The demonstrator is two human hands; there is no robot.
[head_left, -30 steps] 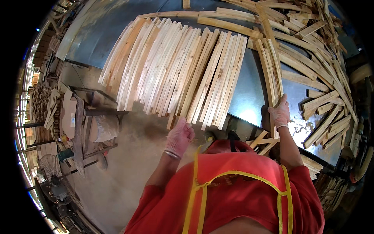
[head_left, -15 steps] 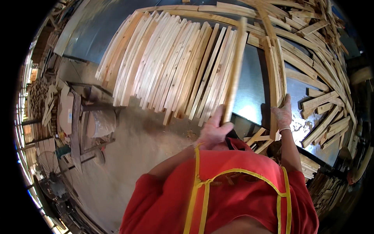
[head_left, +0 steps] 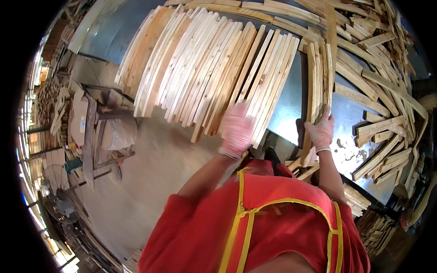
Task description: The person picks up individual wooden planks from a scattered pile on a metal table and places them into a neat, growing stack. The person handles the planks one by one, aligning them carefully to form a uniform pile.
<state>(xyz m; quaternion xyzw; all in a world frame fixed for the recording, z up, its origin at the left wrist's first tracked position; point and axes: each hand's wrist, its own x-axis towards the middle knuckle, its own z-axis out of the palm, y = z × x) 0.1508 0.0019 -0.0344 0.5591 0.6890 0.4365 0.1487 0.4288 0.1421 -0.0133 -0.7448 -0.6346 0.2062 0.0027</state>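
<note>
- Seen from the head camera, which looks down past a red top with yellow straps, both forearms rise from the lower edge toward a metal-topped table covered in pale wooden slats.
- While the picture blurs it, the left hand, in a light pinkish work glove, sits at the near ends of the rightmost slats in a broad fanned row of slats. It lies against those ends; whether its fingers are curled round one or only pressed flat on them I cannot tell.
- The right hand, gloved the same, is closed round the lower part of a small bundle of slats that stands nearly upright, just to the right of the fanned row and apart from it by a strip of bare metal.
- Right of the bundle, a loose heap of slats lies criss-crossed across the table up to the far rim.
- Below the right hand, more short offcuts sit beside the table edge.
- At the left, on the concrete floor, stand a dark metal stand and, lower down, a floor fan.
</note>
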